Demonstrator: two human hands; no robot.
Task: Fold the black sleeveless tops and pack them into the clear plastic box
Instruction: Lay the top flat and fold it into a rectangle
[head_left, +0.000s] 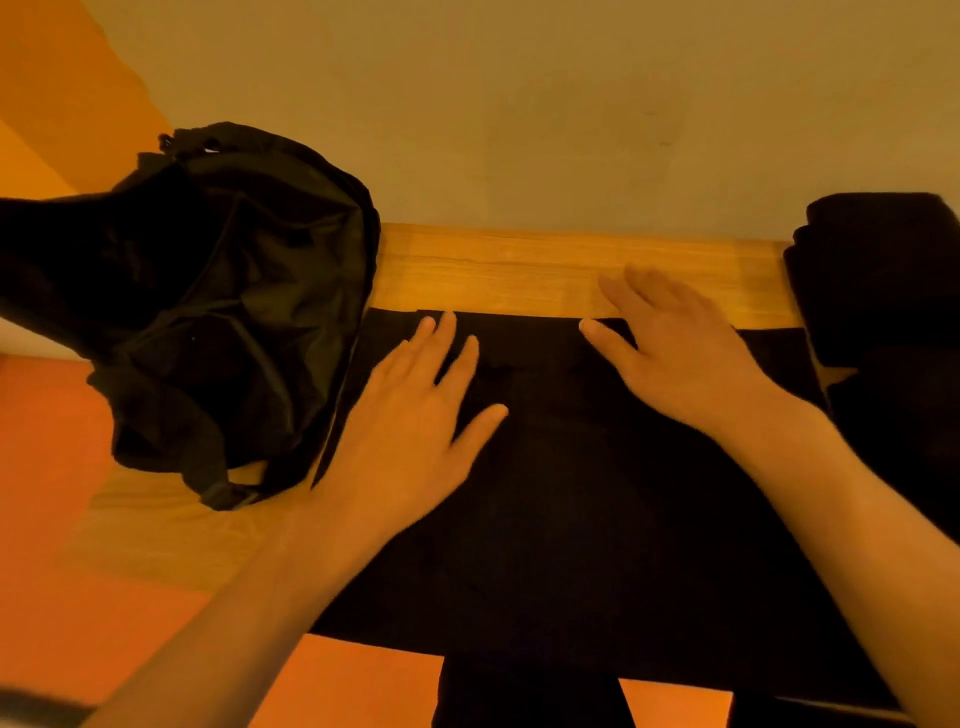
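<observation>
a black top (587, 493) lies spread flat on the wooden surface (519, 270). the left hand (415, 421) and right hand (675, 348) rest on it, fingers straight, gripping nothing. what looks like folded tops (878, 275) sits far right; a black bag (223, 312) left.

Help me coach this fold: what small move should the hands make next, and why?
Probably grip the left edge of the black top with the left hand and fold it inward: it lies spread flat on the table, both hands open on it, the right hand at its far edge.
</observation>
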